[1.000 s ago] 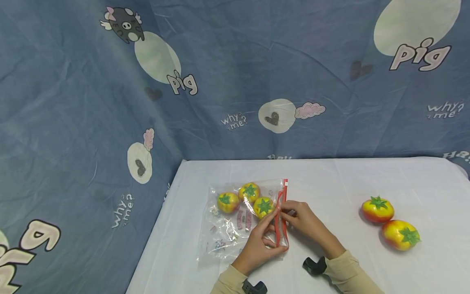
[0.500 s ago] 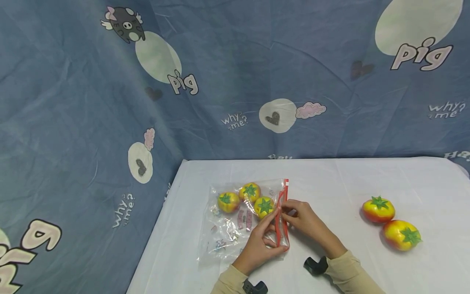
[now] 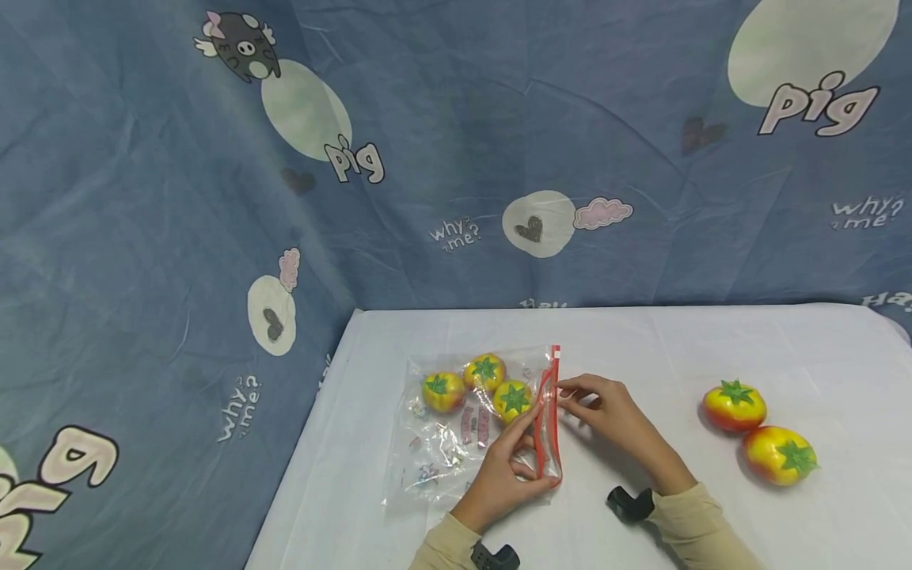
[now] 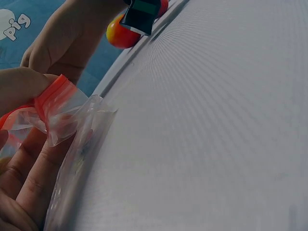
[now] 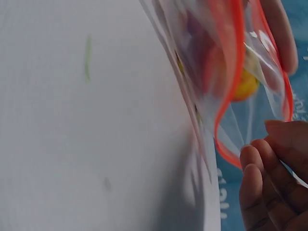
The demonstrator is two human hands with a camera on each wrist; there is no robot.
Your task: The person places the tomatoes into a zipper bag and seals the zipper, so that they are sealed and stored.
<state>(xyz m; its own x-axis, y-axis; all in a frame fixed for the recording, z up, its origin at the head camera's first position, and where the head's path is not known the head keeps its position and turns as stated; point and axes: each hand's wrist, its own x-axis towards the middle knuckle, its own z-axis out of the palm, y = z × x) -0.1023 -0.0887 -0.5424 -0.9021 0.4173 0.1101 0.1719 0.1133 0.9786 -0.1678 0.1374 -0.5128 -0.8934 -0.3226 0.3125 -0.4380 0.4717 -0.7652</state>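
Note:
In the head view, a clear zip bag (image 3: 427,459) with a red zip edge (image 3: 543,443) lies on the white table. Three yellow-red fruits (image 3: 443,393) with green leafy tops are inside it. My left hand (image 3: 502,471) holds the bag by its red edge, thumb at the near corner and index finger farther up. At the same edge, higher up, is my right hand (image 3: 606,408), its thumb and fingertips pinching the bag's lip. The right wrist view shows the bag's mouth gaping between two red strips (image 5: 236,62), beside the right fingertips (image 5: 252,151).
Two more yellow-red fruits, one behind (image 3: 734,406) and one nearer (image 3: 778,456), sit on the table (image 3: 841,364) to the right. A blue printed cloth (image 3: 442,103) hangs behind and at the left. Black wrist cameras (image 3: 630,504) sit near both sleeves.
My right hand has shifted right and slightly away from me, its fingertips moving from over the red strip to its outer edge. The left hand, bag and fruits stay put.

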